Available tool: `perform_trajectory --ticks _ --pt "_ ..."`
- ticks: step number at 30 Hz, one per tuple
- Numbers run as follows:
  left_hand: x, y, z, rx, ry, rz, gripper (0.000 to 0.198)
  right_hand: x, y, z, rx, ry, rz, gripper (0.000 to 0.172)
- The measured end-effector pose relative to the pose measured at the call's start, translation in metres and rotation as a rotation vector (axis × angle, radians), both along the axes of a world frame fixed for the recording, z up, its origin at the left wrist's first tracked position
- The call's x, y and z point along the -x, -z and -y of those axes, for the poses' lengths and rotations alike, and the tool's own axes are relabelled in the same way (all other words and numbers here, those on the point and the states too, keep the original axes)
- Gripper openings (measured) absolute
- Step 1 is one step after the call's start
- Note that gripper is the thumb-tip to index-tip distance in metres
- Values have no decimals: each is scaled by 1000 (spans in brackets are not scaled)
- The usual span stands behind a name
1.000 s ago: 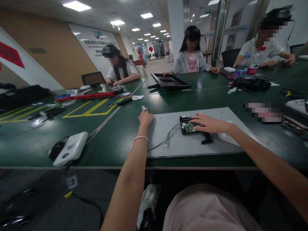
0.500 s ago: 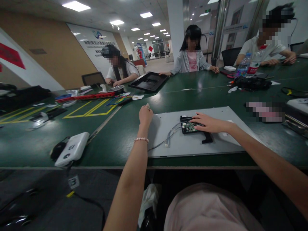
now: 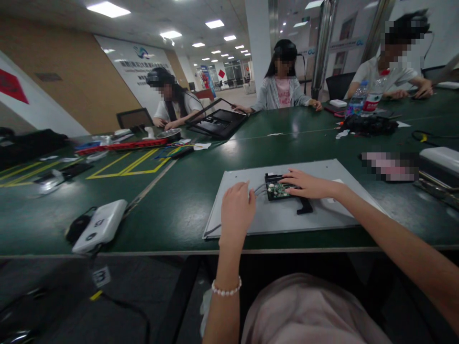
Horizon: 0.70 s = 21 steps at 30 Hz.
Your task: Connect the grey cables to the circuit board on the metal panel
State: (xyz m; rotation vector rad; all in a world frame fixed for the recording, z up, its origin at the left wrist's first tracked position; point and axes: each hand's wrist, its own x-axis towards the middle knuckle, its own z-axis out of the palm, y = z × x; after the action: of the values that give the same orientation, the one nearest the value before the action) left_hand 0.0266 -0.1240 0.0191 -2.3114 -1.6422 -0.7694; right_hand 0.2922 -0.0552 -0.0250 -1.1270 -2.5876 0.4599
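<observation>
A grey metal panel (image 3: pixel 322 217) lies flat on the green table in front of me. A small green circuit board (image 3: pixel 275 190) in a black holder sits on it, with a black bracket (image 3: pixel 304 207) beside it. My right hand (image 3: pixel 306 184) lies flat on the board, fingers stretched out. My left hand (image 3: pixel 236 206) rests on the panel's left part, right next to the grey cables (image 3: pixel 258 189) that lead to the board. Its fingers are curled down and hide whatever is under them. A bead bracelet is on that wrist.
A white device (image 3: pixel 101 225) lies at the near left table edge. Across the table, other people sit; one tilts a black frame (image 3: pixel 219 122). Water bottles (image 3: pixel 363 101), a black bag (image 3: pixel 370 125) and a white box (image 3: pixel 439 160) stand to the right.
My left hand has drawn back from the panel's far left corner, where it pinched a small white piece, to beside the cables. The person opposite slid the black frame left and tilted it.
</observation>
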Motion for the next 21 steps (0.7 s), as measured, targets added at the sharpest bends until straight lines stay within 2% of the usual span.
perform_trajectory --ticks 3,6,11,16,21 --pt "0 27 19 -34 -21 79 26 0 1 0 3 1 -8 64" --pt "-1 37 25 -50 -30 112 24 0 0 1 -1 4 -3 63" --pt "-3 33 30 -16 -41 89 25 10 -15 11 -96 17 -35 66" --pt "-3 31 37 23 -79 117 24 41 -34 31 -225 -65 -154 61" --pt "0 31 37 22 -107 222 25 69 -31 45 -281 -180 -152 56"
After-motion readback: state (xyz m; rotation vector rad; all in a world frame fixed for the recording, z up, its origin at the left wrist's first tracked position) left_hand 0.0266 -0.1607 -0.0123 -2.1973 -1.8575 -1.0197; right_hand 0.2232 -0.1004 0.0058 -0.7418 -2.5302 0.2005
